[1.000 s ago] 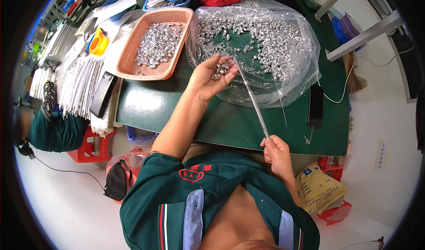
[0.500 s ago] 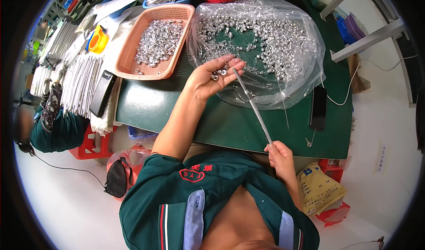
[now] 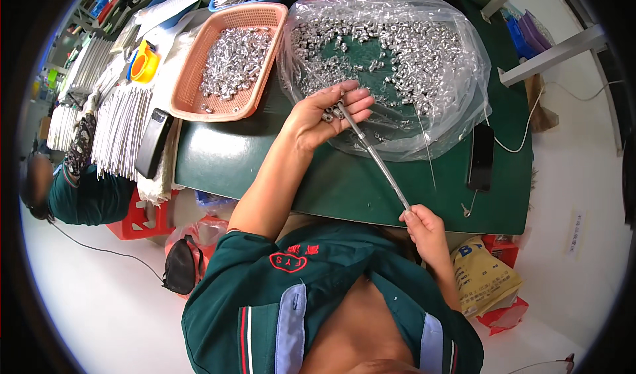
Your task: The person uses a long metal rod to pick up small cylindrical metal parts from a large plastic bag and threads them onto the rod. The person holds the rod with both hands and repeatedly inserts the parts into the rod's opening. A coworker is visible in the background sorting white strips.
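Note:
My left hand (image 3: 313, 119) is palm up over the near left edge of a clear plastic bag, cupping a few small silver metal fittings (image 3: 328, 115) with its fingers loosely bent. A thin silver metal rod (image 3: 376, 155) slants from that palm down to my right hand (image 3: 426, 229), whose thumb and fingers pinch its lower end. The rod's upper tip lies against the fittings and fingers of the left hand; whether it has entered a fitting I cannot tell. Many loose fittings (image 3: 427, 59) are spread on the opened plastic bag (image 3: 424, 145).
A salmon-coloured plastic basket (image 3: 182, 96) of metal pieces stands left on the green table (image 3: 218, 162). Right are a black phone (image 3: 481, 159), a thin needle-like rod (image 3: 427, 152) and a grey metal bar (image 3: 550, 57). Bundled rods (image 3: 121, 132) lie far left, near a co-worker's sleeve (image 3: 89, 198).
The rod's upper tip has moved up and left, from beside the left fingertips into the palm among the fittings. My left hand has shifted slightly right.

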`<state>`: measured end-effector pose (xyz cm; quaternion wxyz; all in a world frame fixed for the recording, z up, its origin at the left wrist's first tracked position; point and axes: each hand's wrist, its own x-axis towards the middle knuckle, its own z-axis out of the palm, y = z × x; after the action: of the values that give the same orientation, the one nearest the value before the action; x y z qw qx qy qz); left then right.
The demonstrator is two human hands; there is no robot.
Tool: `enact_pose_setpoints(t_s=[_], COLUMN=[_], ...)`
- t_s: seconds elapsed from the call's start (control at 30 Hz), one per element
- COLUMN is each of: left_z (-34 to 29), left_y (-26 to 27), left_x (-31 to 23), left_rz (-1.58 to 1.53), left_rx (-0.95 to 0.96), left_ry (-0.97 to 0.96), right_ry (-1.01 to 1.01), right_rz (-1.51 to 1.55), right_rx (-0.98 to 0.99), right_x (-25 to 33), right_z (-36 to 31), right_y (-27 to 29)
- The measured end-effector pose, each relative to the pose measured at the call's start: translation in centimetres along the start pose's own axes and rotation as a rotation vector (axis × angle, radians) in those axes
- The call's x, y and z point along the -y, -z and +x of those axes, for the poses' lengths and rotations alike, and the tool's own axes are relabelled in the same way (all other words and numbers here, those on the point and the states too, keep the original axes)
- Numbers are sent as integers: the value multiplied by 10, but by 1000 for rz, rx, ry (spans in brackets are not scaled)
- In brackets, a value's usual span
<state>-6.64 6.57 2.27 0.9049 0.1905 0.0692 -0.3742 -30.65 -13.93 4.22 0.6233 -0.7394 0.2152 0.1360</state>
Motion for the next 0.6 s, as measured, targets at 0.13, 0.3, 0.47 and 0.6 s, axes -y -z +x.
enact_pose_setpoints(t_s=[0.13,0.3,0.47,0.6], left_z=[3,2,-1,4], left_y=[4,1,-4,1], left_x=[1,2,9,18], left_rz=[-114,-23,22,-14], left_rx=[37,-12,-62,-16], left_ry=[-44,-48,-106,-38], right_ry=[48,50,251,254], right_rz=[37,-13,-345,-378], right_rx=[4,-19,-234,-253], right_x=[-7,-8,5,6], right_z=[1,-1,-7,-4], right_y=[-4,-4,-4,-8])
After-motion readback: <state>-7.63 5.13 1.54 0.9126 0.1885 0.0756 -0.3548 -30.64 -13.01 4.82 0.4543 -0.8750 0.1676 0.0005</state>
